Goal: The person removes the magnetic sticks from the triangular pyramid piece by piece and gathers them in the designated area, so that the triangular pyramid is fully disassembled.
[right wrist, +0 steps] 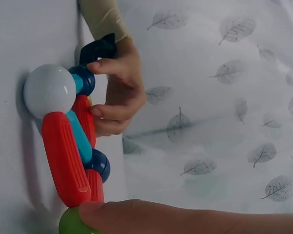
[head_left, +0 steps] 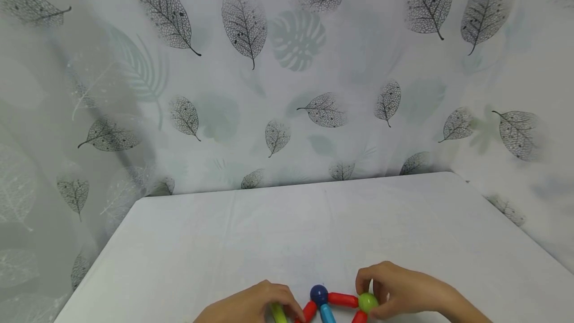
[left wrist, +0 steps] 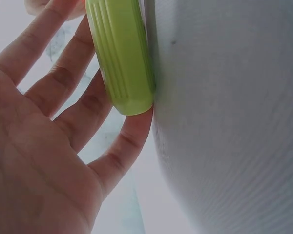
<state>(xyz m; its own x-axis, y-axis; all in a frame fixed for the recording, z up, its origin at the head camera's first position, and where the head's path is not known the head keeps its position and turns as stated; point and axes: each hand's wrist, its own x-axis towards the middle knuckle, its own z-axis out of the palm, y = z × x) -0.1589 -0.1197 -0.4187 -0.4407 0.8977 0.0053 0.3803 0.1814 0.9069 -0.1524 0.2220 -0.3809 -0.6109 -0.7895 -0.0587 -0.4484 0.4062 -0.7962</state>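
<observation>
In the head view my right hand [head_left: 405, 293] pinches a light green ball [head_left: 367, 302] between thumb and fingers. A red rod [head_left: 343, 299] runs from it to a dark blue ball [head_left: 319, 294], where a light blue rod [head_left: 328, 313] and another red rod meet. My left hand [head_left: 255, 303] holds a yellow-green ridged rod [head_left: 278, 312] at the left side. Along that ridged rod [left wrist: 122, 58] lie my fingers in the left wrist view. The right wrist view adds a white ball [right wrist: 50, 91] and a second dark blue ball [right wrist: 86, 80], which the left thumb touches.
The joined rods and balls lie at the near edge of the view on a white-covered table [head_left: 278, 233]. A leaf-printed curtain [head_left: 278, 79] hangs behind it and along both sides. A dark band [right wrist: 98, 48] circles the left wrist, below a beige sleeve [right wrist: 103, 17].
</observation>
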